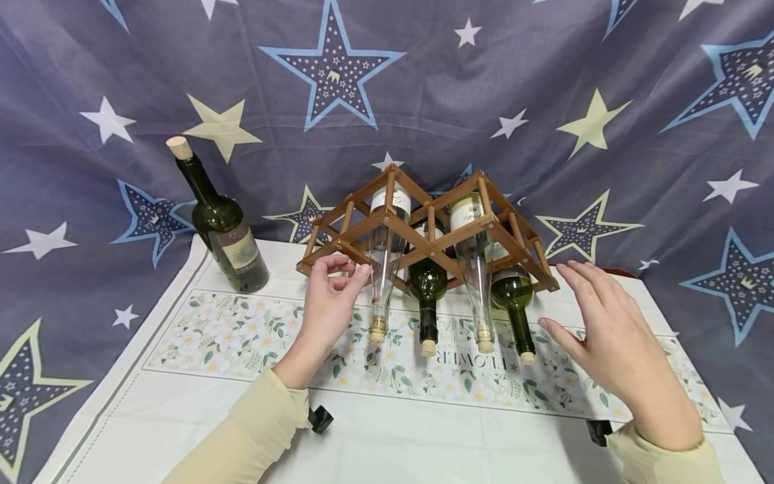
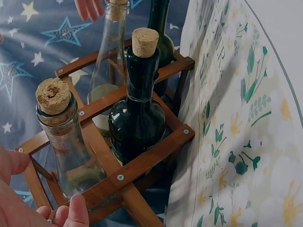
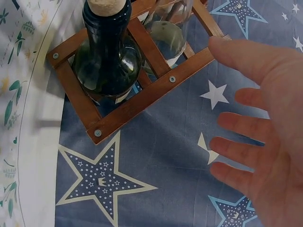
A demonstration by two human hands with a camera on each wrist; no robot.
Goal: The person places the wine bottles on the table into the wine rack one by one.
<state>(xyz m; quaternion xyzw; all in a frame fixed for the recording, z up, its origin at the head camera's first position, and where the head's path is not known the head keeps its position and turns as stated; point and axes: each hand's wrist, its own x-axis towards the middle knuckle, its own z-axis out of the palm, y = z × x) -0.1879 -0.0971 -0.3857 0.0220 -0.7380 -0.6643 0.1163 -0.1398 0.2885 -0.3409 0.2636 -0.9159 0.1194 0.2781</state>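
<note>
A brown wooden lattice wine rack (image 1: 432, 254) stands on the table with corked bottles lying in it, necks toward me. Two are clear, the left one (image 1: 382, 269) and the right one (image 1: 476, 272); two are dark green, a middle bottle (image 1: 428, 282) and a lower right one (image 1: 512, 292). My left hand (image 1: 329, 296) is at the rack's left front, fingers loosely bent, thumb apart, nothing held. Its fingertips overlap the rack's slat in the left wrist view. Beside the rack's right end my right hand (image 1: 617, 336) spreads its fingers, holding nothing.
A corked dark green wine bottle (image 1: 232, 245) with a label stands upright at the table's back left. A floral runner (image 1: 230, 336) crosses the white-covered table (image 1: 423, 444). Behind hangs a grey-blue cloth (image 1: 423, 87) with printed stars.
</note>
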